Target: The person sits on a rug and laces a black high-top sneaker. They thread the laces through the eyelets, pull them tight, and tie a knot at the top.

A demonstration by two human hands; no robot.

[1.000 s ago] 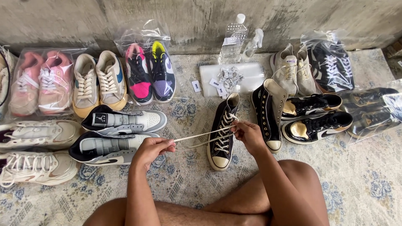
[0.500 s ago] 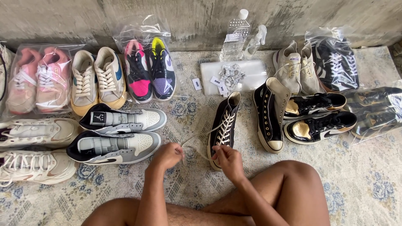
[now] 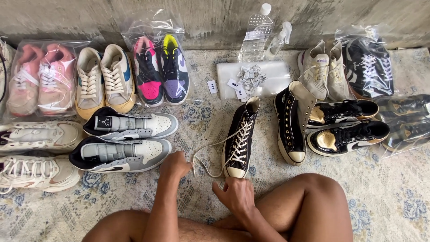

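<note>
A black high-top canvas shoe (image 3: 239,139) with white laces lies on the patterned rug (image 3: 394,197), toe toward me. Its slack white lace (image 3: 210,145) loops out to the left. My left hand (image 3: 175,166) rests on the rug at the end of that loop, fingers closed where the lace bends. My right hand (image 3: 236,195) is curled just below the shoe's white toe cap; I cannot tell whether it pinches any lace. The matching black high-top (image 3: 291,125) stands to the right without a lace. My bare knees frame the bottom of the view.
Two grey-and-white high-tops (image 3: 125,139) lie left of my left hand. Bagged and loose sneakers (image 3: 105,80) line the concrete wall. A clear bottle (image 3: 255,33), a spray bottle (image 3: 277,40) and a stack of clear bags (image 3: 268,74) sit behind. Black-and-gold shoes (image 3: 349,134) lie right.
A second ago both hands stretched the lace taut sideways. They have since dropped toward me near the toe, and the lace has gone slack.
</note>
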